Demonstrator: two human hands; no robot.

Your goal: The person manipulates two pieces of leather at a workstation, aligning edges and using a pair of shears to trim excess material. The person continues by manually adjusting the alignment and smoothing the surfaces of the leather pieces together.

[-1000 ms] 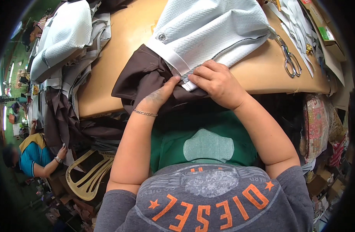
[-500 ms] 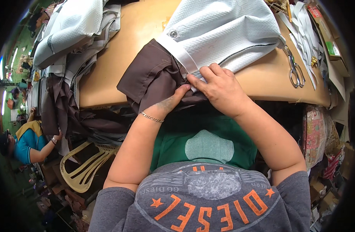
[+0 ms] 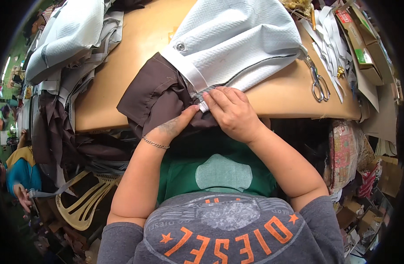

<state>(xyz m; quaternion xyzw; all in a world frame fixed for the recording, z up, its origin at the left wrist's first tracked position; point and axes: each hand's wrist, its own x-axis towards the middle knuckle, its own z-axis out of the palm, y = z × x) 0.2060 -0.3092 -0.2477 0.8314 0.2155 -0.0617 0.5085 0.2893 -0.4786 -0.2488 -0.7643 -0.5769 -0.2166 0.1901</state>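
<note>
A white quilted fabric piece point(image 3: 237, 39) with a white band, a metal snap and a dark-edged seam lies on the tan padded table point(image 3: 109, 110), joined to or lying over a bunched dark brown cloth point(image 3: 142, 88). My left hand point(image 3: 175, 123) grips the brown cloth at the band's lower end, thumb on top, other fingers hidden under the cloth. My right hand point(image 3: 230, 110) has its fingers closed on the white fabric's edge, over a grey striped strip point(image 3: 203, 94), beside a small white end that sticks out.
Layered white and grey fabric pieces point(image 3: 63, 39) hang at the left. Scissors point(image 3: 318, 86), white strips point(image 3: 331, 35) and cardboard point(image 3: 364, 48) are at the right. A person in teal point(image 3: 24, 171) works at far left, near a plastic chair point(image 3: 81, 202).
Both my hands and the fabric have shifted slightly left and toward me in view; my right fingers are now bunched over the seam. The person at left has lowered a hand, with a grey strip beside it.
</note>
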